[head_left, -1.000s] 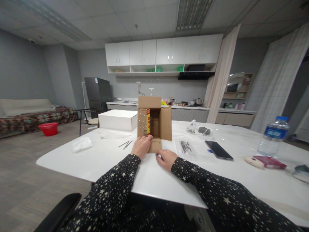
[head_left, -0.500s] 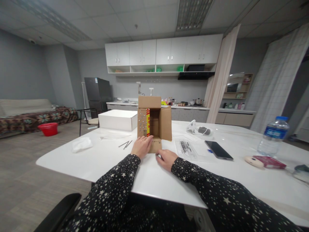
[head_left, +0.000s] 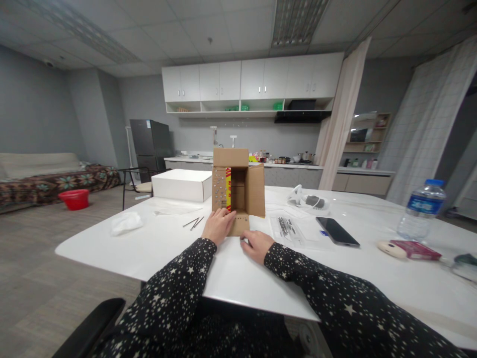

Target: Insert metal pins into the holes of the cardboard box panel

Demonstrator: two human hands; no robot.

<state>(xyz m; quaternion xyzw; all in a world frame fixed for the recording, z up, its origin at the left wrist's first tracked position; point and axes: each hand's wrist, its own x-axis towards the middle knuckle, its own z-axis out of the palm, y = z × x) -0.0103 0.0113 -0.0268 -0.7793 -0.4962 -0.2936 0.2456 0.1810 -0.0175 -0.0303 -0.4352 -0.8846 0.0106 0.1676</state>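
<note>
Cardboard box (head_left: 238, 191) lies on its side near the middle of the white table (head_left: 231, 273), its open mouth facing me and all four flaps folded outward. I see a strip of red and yellow print along the inside of its left wall, and rows of small dots on the left flap. My left hand (head_left: 219, 225) rests flat against the lower left corner of the box, fingers (head_left: 225, 215) spread loosely over the edge where the left flap meets the bottom flap; it is laid on the cardboard, not clenched round it. My right hand (head_left: 257, 245) lies on the table just in front of the bottom flap, fingers curled down with the tips touching or nearly touching the flap's front edge. I cannot tell whether it pinches anything.

Left of the box a few thin dark nails (head_left: 193, 223) lie loose on the table, and farther left sits a crumpled white tissue (head_left: 125, 222). A closed white box (head_left: 182, 184) stands behind them. To the right of the cardboard box I see a clear plastic bag (head_left: 288, 228) with dark small parts inside, then a black phone (head_left: 337, 231) lying flat. Well apart, toward the right edge, stand a water bottle (head_left: 422, 209) with a blue cap and a red wallet (head_left: 416, 250).
</note>
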